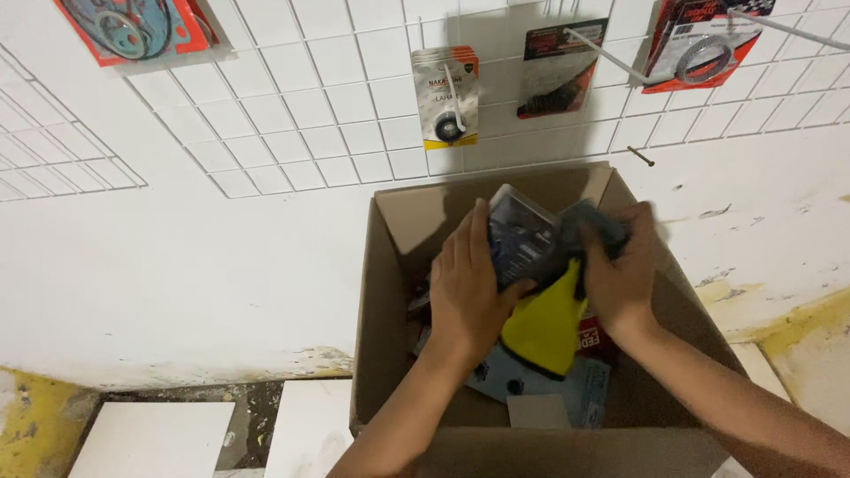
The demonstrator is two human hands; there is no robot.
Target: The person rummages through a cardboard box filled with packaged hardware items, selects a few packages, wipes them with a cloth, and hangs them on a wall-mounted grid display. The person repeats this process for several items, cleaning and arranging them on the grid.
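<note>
An open brown cardboard box (385, 292) stands against the white wall, with several packaged parts lying inside. My left hand (467, 288) holds a clear plastic blister pack (521, 237) with a dark part in it, lifted above the box's middle. Beside it, my right hand (620, 265) grips a dark, blurred item (591, 226) pressed against the pack. A yellow backing card (546, 326) hangs below the two hands. A red-and-white package (591, 338) and grey-blue packs (580, 389) lie at the box's bottom.
A white wire grid (336, 106) on the wall carries hanging packages: a red gasket card (133, 26) top left, an orange-and-white pack (449, 93), a black pack (556, 71) and a red pack (704, 40) on hooks. White tiles (155, 438) lie on the floor at left.
</note>
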